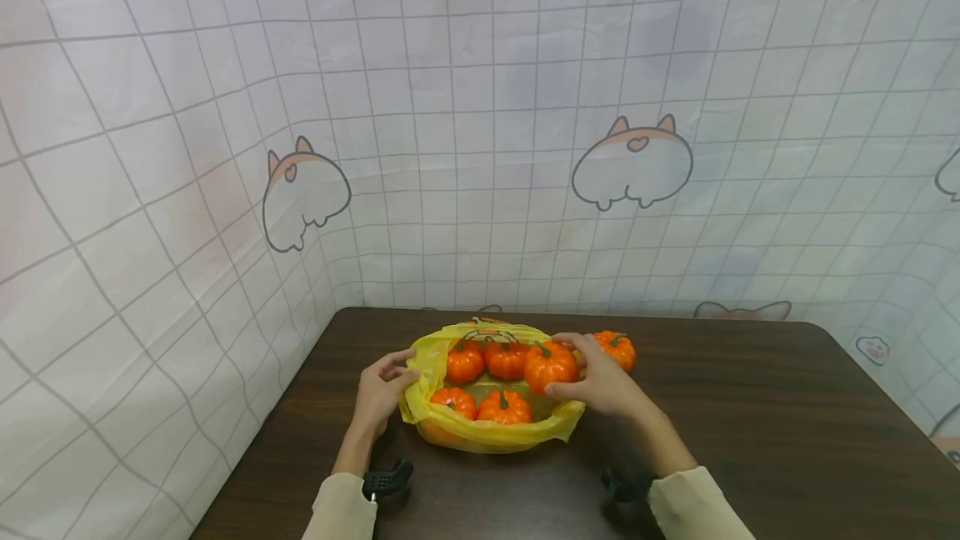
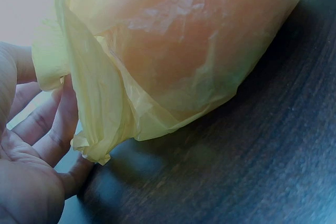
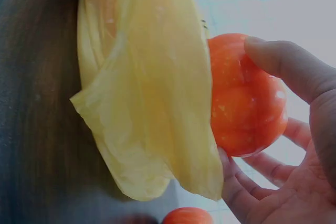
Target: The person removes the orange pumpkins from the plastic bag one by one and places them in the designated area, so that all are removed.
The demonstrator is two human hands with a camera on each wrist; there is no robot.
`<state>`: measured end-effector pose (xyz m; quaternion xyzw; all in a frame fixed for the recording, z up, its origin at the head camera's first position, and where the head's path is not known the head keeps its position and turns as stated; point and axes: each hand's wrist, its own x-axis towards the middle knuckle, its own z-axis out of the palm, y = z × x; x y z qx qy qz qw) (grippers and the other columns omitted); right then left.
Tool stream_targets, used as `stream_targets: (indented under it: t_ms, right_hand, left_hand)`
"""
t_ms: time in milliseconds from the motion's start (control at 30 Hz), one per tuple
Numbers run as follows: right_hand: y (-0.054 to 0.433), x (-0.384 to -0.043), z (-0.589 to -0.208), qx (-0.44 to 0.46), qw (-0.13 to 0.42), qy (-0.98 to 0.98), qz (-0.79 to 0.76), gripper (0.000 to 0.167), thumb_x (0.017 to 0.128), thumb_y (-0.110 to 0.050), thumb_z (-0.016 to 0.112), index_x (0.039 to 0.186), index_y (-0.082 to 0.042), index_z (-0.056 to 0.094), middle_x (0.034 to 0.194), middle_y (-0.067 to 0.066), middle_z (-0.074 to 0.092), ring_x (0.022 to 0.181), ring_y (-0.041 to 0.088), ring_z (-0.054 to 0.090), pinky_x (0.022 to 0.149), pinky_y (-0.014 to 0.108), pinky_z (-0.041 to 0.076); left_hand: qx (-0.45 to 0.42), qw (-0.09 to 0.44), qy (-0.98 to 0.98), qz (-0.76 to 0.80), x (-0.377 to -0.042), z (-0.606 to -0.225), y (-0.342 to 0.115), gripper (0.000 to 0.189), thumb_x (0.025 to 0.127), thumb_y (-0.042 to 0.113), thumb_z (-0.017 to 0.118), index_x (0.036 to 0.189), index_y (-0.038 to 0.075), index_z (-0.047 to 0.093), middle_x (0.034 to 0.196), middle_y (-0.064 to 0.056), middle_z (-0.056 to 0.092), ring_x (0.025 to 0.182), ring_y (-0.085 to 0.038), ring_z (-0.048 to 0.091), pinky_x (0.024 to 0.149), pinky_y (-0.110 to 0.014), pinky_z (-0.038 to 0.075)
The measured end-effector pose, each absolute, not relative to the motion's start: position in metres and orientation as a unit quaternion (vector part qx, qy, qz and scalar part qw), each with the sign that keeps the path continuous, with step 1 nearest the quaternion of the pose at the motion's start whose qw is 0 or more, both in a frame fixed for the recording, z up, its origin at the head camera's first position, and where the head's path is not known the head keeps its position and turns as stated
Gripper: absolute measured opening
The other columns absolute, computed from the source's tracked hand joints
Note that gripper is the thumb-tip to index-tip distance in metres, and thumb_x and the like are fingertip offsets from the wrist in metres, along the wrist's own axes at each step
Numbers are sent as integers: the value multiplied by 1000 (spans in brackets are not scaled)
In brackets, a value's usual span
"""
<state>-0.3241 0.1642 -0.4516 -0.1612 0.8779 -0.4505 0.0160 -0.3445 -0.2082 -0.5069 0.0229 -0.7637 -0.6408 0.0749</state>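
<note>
A yellow plastic bag (image 1: 495, 440) sits on the table with its mouth spread open upward. Several small orange pumpkins (image 1: 504, 408) with green stems lie inside it. My left hand (image 1: 380, 390) grips the bag's left rim, and the left wrist view shows the thin film (image 2: 100, 87) between thumb and fingers. In my right hand (image 1: 603, 382) is another pumpkin (image 1: 551, 367), held between thumb and fingers at the right side of the bag's mouth. From the right wrist, the bag's side hides part of this pumpkin (image 3: 247, 95).
One more pumpkin (image 1: 617, 348) rests on the dark wooden table (image 1: 750, 407), just beyond my right hand. Behind the table hangs a white grid-patterned cloth (image 1: 480, 148) with cartoon dogs, which also runs along both sides.
</note>
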Motion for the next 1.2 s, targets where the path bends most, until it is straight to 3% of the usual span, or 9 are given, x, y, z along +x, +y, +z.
stream_targets:
  t_ms: [433, 700, 933, 1200]
  right_hand:
    - [180, -323, -442, -154, -2, 882, -445, 75, 85, -40, 84, 148, -23, 49, 146, 14, 42, 130, 43, 49, 99, 55, 51]
    - [189, -324, -437, -148, -18, 882, -447, 76, 85, -38, 84, 149, -20, 48, 142, 17, 43, 123, 40, 53, 94, 49, 55]
    - [199, -326, -434, -147, -40, 884, -443, 77, 86, -35, 83, 151, -16, 45, 144, 20, 42, 120, 39, 54, 97, 52, 53]
    - [215, -328, -433, -133, -48, 881, -452, 78, 88, -37, 81, 152, -16, 43, 145, 21, 39, 122, 41, 55, 96, 51, 54]
  left_hand:
    - [22, 74, -763, -642, -343, -506, -208, 37, 94, 7, 71, 131, 11, 70, 94, -8, 75, 82, -14, 68, 70, -23, 57]
    - [21, 73, -763, -642, -344, -507, -208, 37, 94, 6, 71, 131, 11, 70, 95, -9, 75, 82, -14, 68, 70, -24, 57]
    - [23, 74, -763, -641, -344, -507, -209, 36, 94, 6, 71, 130, 13, 70, 95, -10, 75, 83, -15, 68, 70, -25, 57]
    - [24, 54, -761, -646, -321, -475, -201, 38, 95, 4, 70, 133, 3, 67, 96, -13, 74, 81, -13, 66, 69, -24, 56]
